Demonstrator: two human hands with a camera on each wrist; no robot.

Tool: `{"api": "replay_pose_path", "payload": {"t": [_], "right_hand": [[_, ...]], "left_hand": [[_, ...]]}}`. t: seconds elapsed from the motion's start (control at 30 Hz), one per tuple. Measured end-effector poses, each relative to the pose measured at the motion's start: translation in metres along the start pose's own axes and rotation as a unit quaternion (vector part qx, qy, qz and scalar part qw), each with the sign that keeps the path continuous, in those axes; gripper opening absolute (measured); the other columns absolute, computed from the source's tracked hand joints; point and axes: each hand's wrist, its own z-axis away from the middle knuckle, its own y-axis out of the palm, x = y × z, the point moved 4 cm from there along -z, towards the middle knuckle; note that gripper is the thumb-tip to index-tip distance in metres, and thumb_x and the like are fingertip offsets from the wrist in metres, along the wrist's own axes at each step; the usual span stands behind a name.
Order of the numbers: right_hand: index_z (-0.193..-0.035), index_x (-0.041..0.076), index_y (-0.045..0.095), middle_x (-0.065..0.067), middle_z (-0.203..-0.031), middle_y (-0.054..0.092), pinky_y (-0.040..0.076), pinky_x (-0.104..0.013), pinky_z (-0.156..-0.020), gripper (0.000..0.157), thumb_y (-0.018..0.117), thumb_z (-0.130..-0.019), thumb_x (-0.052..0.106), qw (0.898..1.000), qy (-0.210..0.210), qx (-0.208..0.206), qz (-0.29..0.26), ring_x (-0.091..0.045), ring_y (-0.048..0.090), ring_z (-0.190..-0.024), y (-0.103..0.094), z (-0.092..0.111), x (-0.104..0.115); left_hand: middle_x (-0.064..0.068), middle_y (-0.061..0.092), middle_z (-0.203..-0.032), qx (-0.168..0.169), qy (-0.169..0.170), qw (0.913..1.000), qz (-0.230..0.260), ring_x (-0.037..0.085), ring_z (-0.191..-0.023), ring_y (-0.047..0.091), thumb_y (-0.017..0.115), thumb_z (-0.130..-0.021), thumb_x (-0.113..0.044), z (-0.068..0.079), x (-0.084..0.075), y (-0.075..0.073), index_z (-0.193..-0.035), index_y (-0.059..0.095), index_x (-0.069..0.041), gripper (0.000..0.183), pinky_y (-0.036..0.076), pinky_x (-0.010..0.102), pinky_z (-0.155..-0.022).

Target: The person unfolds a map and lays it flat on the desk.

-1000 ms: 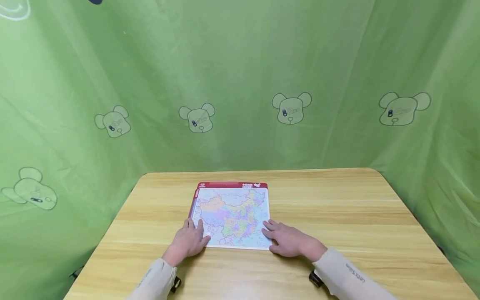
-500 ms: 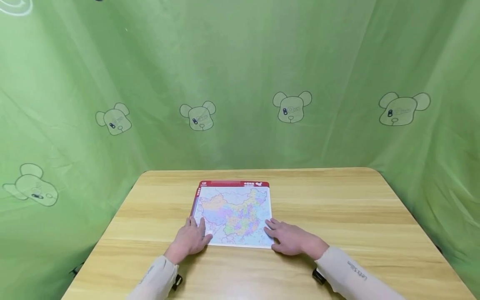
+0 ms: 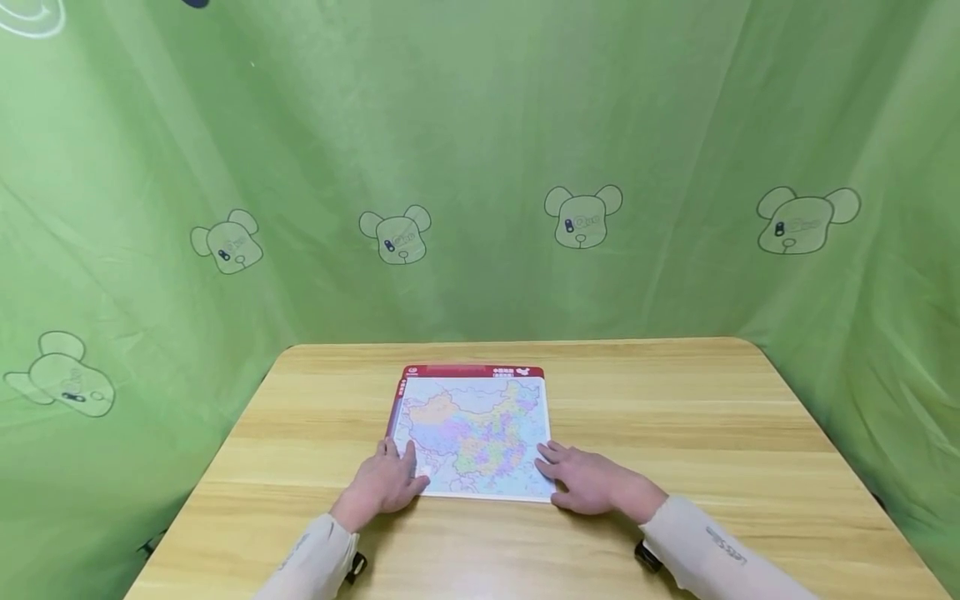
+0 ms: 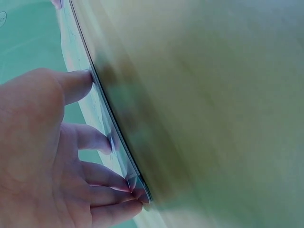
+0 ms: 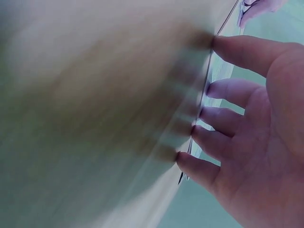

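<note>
A thin board printed with a colourful map of China and a red border lies flat on the table. My left hand rests at its near left corner. In the left wrist view, the left thumb touches the near edge and the fingertips lie on the surface and around the corner. At the near right side, my right hand touches the board with its fingers spread. The right wrist view shows the right thumb at the edge, the fingertips along the board's side. Neither hand curls round the board.
The light wood-grain table has rounded far corners. A green curtain with bear-head prints hangs behind it and along both sides. Dark bands sit under both sleeve cuffs.
The map board has slid slightly to the right along the table. Both hands have moved with it, keeping the same contact at its near corners.
</note>
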Motion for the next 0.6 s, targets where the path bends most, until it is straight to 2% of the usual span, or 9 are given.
{"api": "replay_pose_path", "payload": {"t": [0.2, 0.6], "right_hand": [[-0.137, -0.001, 0.048, -0.021, -0.146, 0.035, 0.032, -0.051, -0.106, 0.052, 0.056, -0.092, 0.025, 1.0, 0.001, 0.003, -0.006, -0.036, 0.03, -0.135, -0.001, 0.005, -0.004], [-0.137, -0.001, 0.048, -0.019, -0.148, 0.034, 0.032, -0.053, -0.106, 0.054, 0.058, -0.091, 0.026, 1.0, 0.009, 0.004, -0.016, -0.036, 0.029, -0.136, -0.003, 0.015, -0.016]], "left_hand": [[0.038, 0.033, -0.139, 0.008, 0.003, 1.0, 0.0, 0.049, -0.131, 0.03, 0.046, -0.094, -0.053, -0.002, -0.003, 0.001, -0.142, 0.038, 0.001, 0.073, 0.036, 0.054, -0.102], [0.037, 0.035, -0.138, 0.008, 0.018, 0.9996, -0.02, 0.048, -0.129, 0.033, 0.047, -0.093, -0.055, -0.002, -0.017, -0.001, -0.142, 0.04, -0.001, 0.073, 0.04, 0.052, -0.1]]}}
